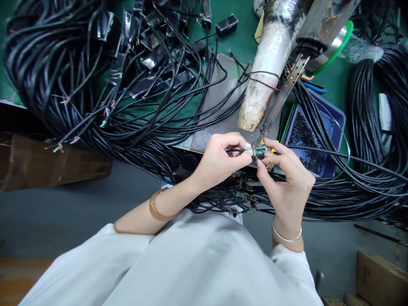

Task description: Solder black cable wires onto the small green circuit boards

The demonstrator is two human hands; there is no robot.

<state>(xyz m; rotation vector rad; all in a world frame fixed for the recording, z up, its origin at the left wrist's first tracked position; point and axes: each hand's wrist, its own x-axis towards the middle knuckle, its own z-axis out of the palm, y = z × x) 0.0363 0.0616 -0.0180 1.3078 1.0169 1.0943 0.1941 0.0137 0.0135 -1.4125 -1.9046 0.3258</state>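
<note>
One small, rectangular green circuit board sits between the left hand and the right hand. The left grip pinches one thin black cable at the board's near-left end, forearm slanting; the right grip, fingers curled, narrows on the other end. Just beyond both grips, one perforated metal soldering iron slants toward the board; rightward, one blue plastic tray rests on the green desk.

The single camera sits on the person's head and looks forward and steeply down. The light garment is close below, at six o'clock; left hand and right hand are near, toward three; the green bench reaches twelve.
</note>
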